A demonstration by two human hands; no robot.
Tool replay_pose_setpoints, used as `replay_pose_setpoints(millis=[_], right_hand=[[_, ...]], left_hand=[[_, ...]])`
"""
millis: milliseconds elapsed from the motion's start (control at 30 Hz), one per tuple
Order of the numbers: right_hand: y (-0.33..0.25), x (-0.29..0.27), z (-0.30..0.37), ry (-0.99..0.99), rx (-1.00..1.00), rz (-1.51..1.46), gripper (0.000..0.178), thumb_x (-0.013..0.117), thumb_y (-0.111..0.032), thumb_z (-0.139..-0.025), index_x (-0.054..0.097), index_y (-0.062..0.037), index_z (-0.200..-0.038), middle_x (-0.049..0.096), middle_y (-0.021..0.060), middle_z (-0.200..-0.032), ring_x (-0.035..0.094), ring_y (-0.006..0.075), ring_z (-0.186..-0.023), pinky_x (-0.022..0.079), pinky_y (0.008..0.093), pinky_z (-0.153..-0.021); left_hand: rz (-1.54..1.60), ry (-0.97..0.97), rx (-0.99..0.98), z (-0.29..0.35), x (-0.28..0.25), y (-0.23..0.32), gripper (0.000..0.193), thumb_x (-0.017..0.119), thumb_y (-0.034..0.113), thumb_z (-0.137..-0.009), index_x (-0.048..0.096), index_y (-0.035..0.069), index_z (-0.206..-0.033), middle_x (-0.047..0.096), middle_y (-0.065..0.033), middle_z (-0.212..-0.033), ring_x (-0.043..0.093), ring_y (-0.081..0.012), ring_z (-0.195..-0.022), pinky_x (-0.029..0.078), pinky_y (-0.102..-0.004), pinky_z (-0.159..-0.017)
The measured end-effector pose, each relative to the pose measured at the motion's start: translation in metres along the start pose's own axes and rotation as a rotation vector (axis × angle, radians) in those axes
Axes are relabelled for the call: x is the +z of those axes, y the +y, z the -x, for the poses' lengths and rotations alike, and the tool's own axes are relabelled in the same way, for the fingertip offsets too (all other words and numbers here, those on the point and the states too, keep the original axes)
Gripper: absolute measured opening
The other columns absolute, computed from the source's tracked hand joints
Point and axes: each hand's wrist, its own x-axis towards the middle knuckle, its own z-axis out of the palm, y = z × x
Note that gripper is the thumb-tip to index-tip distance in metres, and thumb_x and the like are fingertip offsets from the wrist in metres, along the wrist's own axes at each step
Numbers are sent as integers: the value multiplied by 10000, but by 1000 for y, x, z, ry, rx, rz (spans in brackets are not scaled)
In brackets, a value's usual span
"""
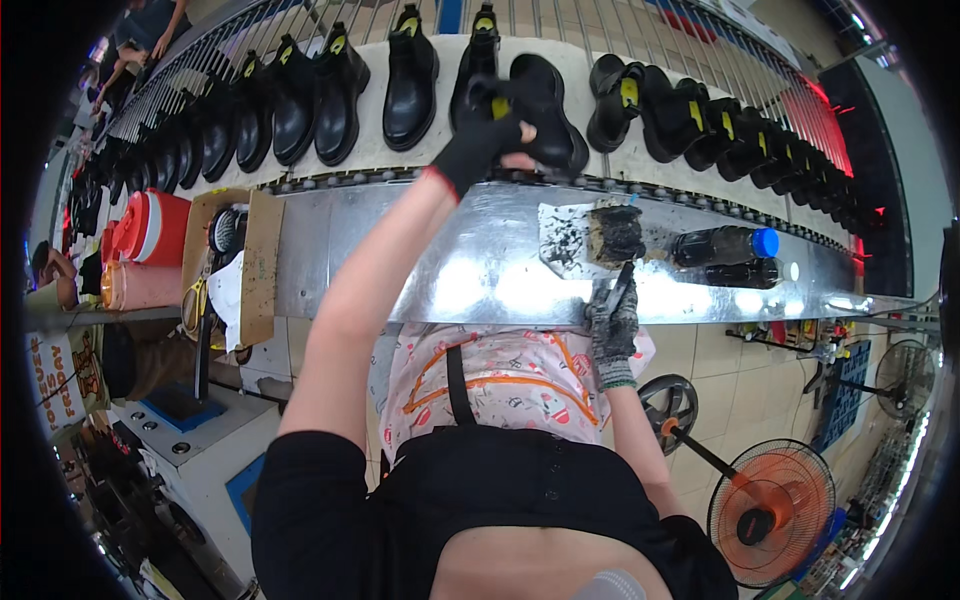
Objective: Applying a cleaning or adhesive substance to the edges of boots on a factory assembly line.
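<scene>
My left hand (480,135), in a black glove, reaches up over the conveyor and grips a black ankle boot (545,110) at its opening. My right hand (612,320), in a grey knit glove, rests at the front edge of the shiny metal ledge (400,250) and holds a thin dark brush (620,285). The brush tip points at a dirty block and a smeared white pad (565,240) just beyond it. More black boots (340,90) stand in a row on the pale belt to either side.
Two dark bottles (725,245), one with a blue cap, lie on the ledge to the right. A cardboard box (235,265) and a red-and-white jug (150,225) sit at the left. An orange floor fan (770,510) stands lower right. Another person's arms show at the upper left.
</scene>
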Motion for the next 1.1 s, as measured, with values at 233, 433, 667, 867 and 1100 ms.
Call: replay_pose_setpoints(millis=[233,433,667,867,1100], right_hand=[[-17,3,5,-67,-186,524,617,600,-389,-795,439,-40,-1276,573,172,-994,583,315,-888,465,406,-749],[-8,-7,4,-130,-127,579,664,575,-390,-796,402,-7,-1309,542,211,-1100,564,344,-955,458,411,-799],[-18,-4,9,-37,-259,510,439,588,-273,-810,496,-37,-1168,586,186,-953,580,357,-859,471,420,-725],[-17,2,7,7,-233,536,454,592,-284,-803,501,-45,-1177,590,201,-950,585,358,-863,467,428,-745],[-20,-5,5,-87,-128,495,560,635,-385,-779,486,-19,-1176,579,200,-989,575,347,-905,458,432,-784]], left_hand=[[-1083,398,195,-140,-10,-7,485,691,317,-750,529,-3,-1077,610,-200,-994,641,-232,-866,545,-348,-630],[-867,778,859,-121,17,-7,684,626,340,-831,341,-57,-1310,437,-276,-1273,411,-342,-1239,326,-353,-1030],[-1357,926,191,-114,-48,-51,876,711,414,-675,334,-54,-1312,445,-259,-1259,416,-380,-1200,329,-409,-1017],[-1618,796,66,-105,-77,-28,953,738,478,-535,376,-42,-1247,544,-215,-1107,521,-363,-1046,419,-426,-906],[-1107,412,277,15,-73,-12,850,768,329,-576,397,-43,-1245,551,-250,-1105,547,-397,-1034,451,-418,-867]])
